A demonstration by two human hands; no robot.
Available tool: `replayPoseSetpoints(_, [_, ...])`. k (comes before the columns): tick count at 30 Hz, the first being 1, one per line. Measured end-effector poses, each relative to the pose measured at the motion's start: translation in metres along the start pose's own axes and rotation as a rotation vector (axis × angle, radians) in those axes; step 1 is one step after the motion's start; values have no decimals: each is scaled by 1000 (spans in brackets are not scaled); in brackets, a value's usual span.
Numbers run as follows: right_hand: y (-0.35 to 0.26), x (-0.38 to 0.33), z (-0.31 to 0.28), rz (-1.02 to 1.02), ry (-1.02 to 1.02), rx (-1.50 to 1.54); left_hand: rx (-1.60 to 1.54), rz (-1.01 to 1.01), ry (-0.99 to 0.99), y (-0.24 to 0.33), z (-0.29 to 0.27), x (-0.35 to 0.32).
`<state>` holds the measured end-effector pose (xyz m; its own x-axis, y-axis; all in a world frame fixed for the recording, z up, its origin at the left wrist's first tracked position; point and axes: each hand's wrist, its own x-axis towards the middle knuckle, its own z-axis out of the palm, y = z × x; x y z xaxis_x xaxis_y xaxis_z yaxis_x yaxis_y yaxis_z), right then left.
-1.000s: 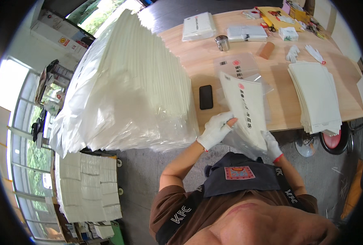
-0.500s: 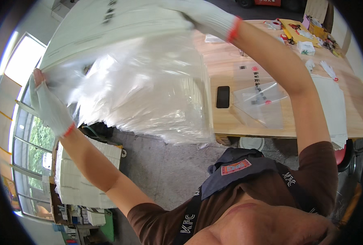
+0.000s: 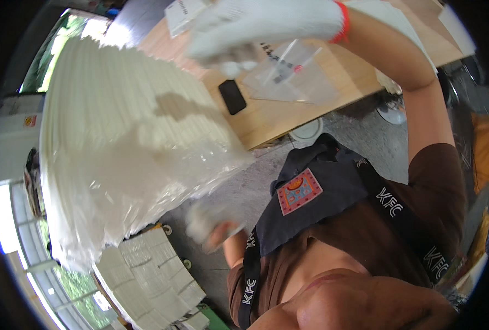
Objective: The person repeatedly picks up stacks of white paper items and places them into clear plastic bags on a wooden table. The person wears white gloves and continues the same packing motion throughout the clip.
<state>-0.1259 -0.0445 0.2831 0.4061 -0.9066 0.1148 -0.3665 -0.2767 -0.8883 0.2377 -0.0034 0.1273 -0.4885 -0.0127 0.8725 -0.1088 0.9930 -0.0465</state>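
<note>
A tall stack of thin whitish sheets (image 3: 118, 104), spread like a fan, fills the left side. Clear plastic film (image 3: 162, 181) hangs in creases along its near edge. My right hand (image 3: 228, 36), in a white knit glove with a red cuff, hovers above the table beside the stack's far right corner. Its fingers curl inward and nothing shows in them. My left hand (image 3: 208, 224), gloved with some bare skin showing, hangs below the stack's near edge, close to my body. Motion smears its fingers. Neither hand visibly touches the stack.
A black phone (image 3: 232, 97) and clear printed plastic bags (image 3: 288, 77) lie on the wooden table (image 3: 272, 118). A white packet (image 3: 184, 15) lies farther back. Bundled white stacks (image 3: 151, 275) stand lower left. A round white lid (image 3: 307, 131) shows under the table edge.
My hands have left the large printed sheet they held across the stack; it is no longer in view. The left hand came back toward my body, and the view has turned.
</note>
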Motion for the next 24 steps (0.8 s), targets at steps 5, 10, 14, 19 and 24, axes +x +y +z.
replayPoseSetpoints(5, [106, -95, 22, 230, 348, 220, -294, -536, -496, -8, 224, -7])
replayPoseSetpoints(10, [185, -169, 80, 429, 533, 477, -179, -308, -1024, -44, 323, -3])
replayPoseSetpoints(14, [227, -221, 137, 575, 633, 734, -53, -278, -1227, -57, 333, -24])
replayPoseSetpoints(19, [241, -243, 175, 676, 707, 920, -242, -729, -1281, -50, 310, -30])
replayPoseSetpoints(24, [240, -223, 181, 632, 716, 927, -122, -618, -840, -58, 342, -63])
